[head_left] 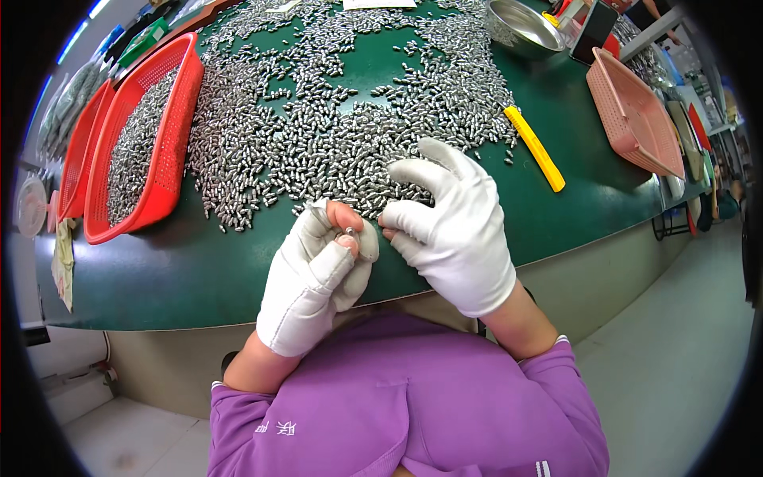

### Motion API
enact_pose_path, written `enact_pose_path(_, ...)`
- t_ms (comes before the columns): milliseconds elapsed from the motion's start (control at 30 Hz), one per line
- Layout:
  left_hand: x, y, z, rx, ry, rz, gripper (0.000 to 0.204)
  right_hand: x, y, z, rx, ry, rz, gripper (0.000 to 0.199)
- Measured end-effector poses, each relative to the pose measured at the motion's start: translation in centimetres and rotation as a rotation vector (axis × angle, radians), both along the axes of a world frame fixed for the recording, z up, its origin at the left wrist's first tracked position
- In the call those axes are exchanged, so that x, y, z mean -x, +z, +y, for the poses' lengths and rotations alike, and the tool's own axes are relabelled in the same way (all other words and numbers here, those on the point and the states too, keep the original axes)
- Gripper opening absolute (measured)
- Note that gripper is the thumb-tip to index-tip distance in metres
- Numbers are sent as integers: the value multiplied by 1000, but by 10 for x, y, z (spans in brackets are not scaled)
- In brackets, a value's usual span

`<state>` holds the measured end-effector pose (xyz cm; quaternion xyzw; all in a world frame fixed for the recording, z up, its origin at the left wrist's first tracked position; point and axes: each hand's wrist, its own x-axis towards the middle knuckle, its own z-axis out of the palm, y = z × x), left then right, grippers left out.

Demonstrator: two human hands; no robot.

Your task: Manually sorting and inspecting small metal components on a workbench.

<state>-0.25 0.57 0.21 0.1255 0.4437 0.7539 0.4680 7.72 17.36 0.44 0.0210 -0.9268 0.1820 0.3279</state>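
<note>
Our left hand pinched a metal fitting, our right hand curled, grip unclear, by the table edge nearest us

Heaped small metal parts show a workshop.

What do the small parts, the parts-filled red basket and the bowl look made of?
Small parts: likely metal, shiny with bright glints. Red basket: probably moulded plastic, glossy with perforated walls. Bowl: seemingly stainless steel, polished with mirror-like reflections.

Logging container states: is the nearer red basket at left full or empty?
Partly full: metal parts lie piled inside the red basket, below its rim.
</note>
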Motion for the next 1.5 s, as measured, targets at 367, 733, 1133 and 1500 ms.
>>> enact_pose_path(367, 2, 3, -2, 60, -88, 33, 19, -2, -5, 3, 67, 33, 67, 19)
enact_pose_path(733, -2, 7, 2, 181, -176, 135, 13, -4, -2, 4, 164, 279, 145, 18)
enact_pose_path(1133, -1, 6, 0, 219, -166, 163, 20, -14, -7, 10, 164, -151, 127, 22)
enact_pose_path(1500, 0, 13, 1, 183, -146, 165, 23, -11, -4, 6, 59, -194, -137, 19)
